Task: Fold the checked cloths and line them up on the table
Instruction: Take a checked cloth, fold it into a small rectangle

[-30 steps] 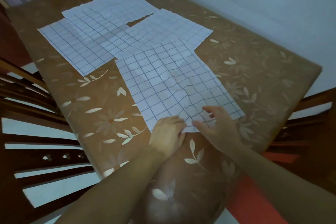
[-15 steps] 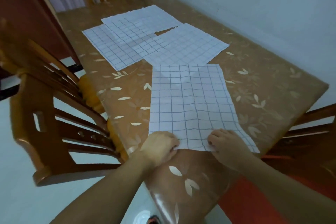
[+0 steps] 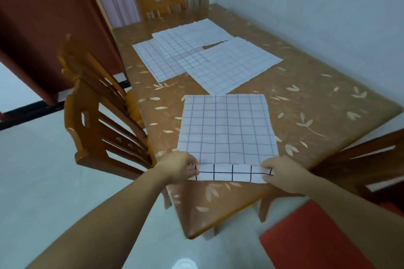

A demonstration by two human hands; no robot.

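A person stands at the near end of a brown, leaf-patterned desk (image 3: 317,98), arms reaching forward. A white checked cloth (image 3: 227,129) lies flat just in front of them. The left hand (image 3: 178,167) and the right hand (image 3: 282,173) each pinch one near corner of this cloth, fingers curled around the edge, and its near edge is turned up and over into a narrow strip, the start of a fold. Farther up the desk lie three more cloths (image 3: 196,54), all spread flat and overlapping one another in a loose cluster, well apart from the near one. No folded cloth shows anywhere on the desk, and nothing is lined up, so the task looks barely begun: the first fold is under way, and all four cloths still need folding and arranging in a row. Wooden chairs (image 3: 98,120) stand at the desk's sides.
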